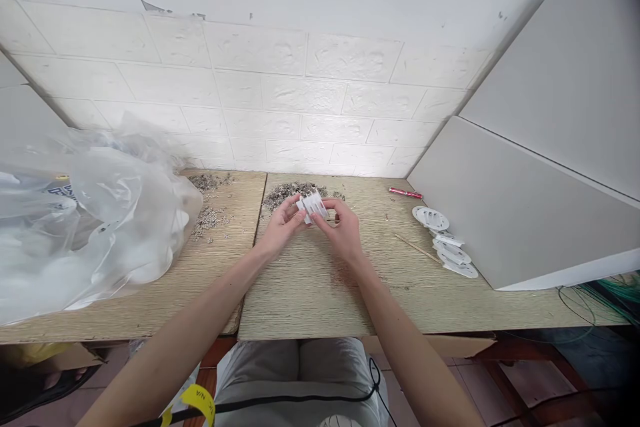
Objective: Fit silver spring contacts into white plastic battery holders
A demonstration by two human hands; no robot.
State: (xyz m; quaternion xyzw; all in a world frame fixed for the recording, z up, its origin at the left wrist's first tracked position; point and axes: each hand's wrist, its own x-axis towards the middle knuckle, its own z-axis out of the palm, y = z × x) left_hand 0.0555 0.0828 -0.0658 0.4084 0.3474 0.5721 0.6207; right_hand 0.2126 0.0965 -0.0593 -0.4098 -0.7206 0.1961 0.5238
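A person's left hand [281,228] and right hand [344,230] grasp a ribbed white part [313,205] in their fingers above the table [300,287], its long axis running roughly sideways, ends toward either hand, beside piled grey pieces [278,196].

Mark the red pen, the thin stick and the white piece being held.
Red pen [405,193]: head view, middle of its barrel.
Thin stick [418,249]: head view, mid-length.
White piece [315,203]: head view, its ridged side.

The white part [315,204] looks like smooth plastic; the bag [113,193] is glossy, crinkled plastic film; the tabletop [300,293] is matt, wood-grained; the small pieces [277,197] look metallic; the brick-patterned wall [330,100] shines.
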